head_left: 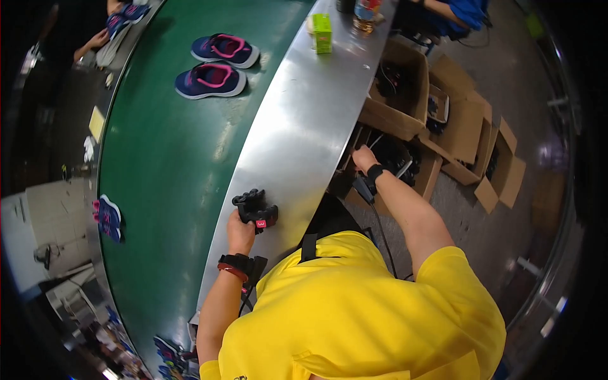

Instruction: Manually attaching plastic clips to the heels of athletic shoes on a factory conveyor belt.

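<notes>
My left hand is closed around a small bunch of black moulded pieces, held over the metal ledge beside the green belt. One piece carries a small red label; their exact kind is unclear. Off the ledge's right edge, my right hand reaches down at an open carton with dark items inside. Its fingers are curled, and what they hold, if anything, is hidden. Both wrists wear dark bands. A pair of navy shoes with pink linings, a nearer shoe and a farther shoe, sits on the belt.
The green belt runs along the metal ledge. A green box and a bottle stand at the ledge's far end. More navy shoes lie at the belt's left edge. Open cartons crowd the floor; other people work at the far sides.
</notes>
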`<move>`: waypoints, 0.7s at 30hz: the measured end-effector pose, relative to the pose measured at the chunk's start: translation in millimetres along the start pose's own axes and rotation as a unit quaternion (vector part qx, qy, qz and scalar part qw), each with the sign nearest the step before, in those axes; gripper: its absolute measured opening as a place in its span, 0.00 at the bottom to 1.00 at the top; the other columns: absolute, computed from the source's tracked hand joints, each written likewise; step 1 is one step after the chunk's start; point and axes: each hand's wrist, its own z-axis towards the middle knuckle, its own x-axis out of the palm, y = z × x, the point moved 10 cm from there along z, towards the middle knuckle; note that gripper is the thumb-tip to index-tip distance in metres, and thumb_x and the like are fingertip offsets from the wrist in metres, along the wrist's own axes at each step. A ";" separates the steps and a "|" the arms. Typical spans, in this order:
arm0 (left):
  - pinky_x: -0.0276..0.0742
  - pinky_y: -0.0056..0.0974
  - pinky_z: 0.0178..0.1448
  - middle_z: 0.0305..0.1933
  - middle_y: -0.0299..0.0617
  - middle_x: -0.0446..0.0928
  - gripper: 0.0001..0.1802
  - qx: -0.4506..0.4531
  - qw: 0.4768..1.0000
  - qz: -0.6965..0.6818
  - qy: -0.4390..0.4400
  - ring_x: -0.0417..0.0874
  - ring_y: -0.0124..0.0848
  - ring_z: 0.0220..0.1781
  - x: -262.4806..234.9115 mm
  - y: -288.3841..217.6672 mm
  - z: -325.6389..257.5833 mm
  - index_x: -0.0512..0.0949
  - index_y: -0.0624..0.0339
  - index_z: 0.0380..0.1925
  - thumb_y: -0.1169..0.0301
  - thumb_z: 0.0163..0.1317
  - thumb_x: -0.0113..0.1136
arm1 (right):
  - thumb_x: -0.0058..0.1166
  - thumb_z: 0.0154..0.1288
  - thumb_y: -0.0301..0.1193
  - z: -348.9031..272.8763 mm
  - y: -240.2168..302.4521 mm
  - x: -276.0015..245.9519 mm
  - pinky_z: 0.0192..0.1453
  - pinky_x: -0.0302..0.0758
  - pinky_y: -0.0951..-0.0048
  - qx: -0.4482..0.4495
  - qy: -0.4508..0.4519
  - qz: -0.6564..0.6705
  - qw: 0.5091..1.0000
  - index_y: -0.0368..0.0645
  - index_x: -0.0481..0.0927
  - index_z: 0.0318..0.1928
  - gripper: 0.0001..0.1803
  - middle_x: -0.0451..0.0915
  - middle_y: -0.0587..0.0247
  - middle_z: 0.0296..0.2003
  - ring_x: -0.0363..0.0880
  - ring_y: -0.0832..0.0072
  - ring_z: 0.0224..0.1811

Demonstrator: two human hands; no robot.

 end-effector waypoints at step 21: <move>0.71 0.48 0.53 0.42 0.55 0.74 0.22 0.008 0.984 0.001 -0.178 0.74 0.54 0.49 -44.0 43.9 4.1 0.75 0.64 0.46 0.80 0.46 0.56 | 0.52 0.62 0.33 -74.5 16.3 -26.6 0.32 0.74 0.72 -0.057 0.088 -0.143 0.984 0.39 0.79 0.38 0.10 0.79 0.62 0.27 0.77 0.73 0.26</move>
